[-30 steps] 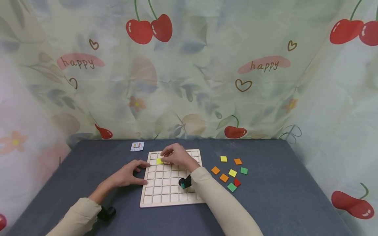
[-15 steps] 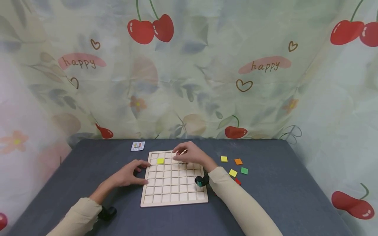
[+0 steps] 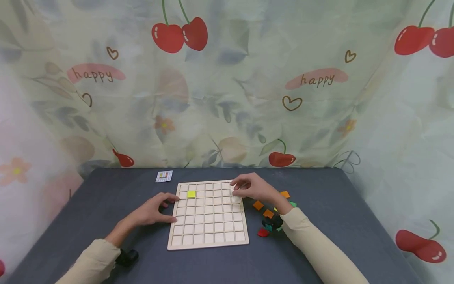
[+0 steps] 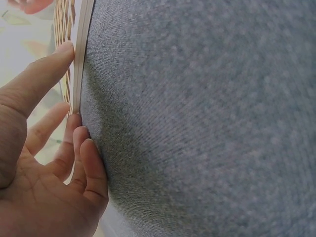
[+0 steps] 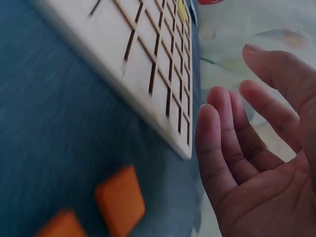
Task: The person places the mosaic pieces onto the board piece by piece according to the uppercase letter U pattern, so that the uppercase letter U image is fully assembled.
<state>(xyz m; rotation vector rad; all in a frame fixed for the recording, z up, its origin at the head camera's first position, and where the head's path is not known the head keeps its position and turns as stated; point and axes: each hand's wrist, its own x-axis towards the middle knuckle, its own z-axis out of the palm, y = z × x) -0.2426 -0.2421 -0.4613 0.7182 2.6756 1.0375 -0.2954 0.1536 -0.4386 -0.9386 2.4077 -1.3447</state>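
Observation:
A pale wooden grid board (image 3: 209,217) lies on the dark table, with one yellow tile (image 3: 191,194) in a cell near its far left corner. My left hand (image 3: 155,211) touches the board's left edge with thumb and fingertips, spread along the rim in the left wrist view. Over the far right corner of the board hovers my right hand (image 3: 256,187). Its fingers (image 5: 210,133) are loosely bent, and nothing is between them and the thumb in the right wrist view.
Right of the board lie loose orange tiles (image 3: 258,205), a red tile (image 3: 263,232) and green tiles (image 3: 293,204), some partly hidden by the right forearm. A small printed card (image 3: 164,176) lies beyond the board's far left corner. A patterned curtain (image 3: 220,86) hangs behind the table.
My right hand has moved right from beside the yellow tile, across the board to its far right corner. The yellow tile stays in its cell. My left hand keeps its place.

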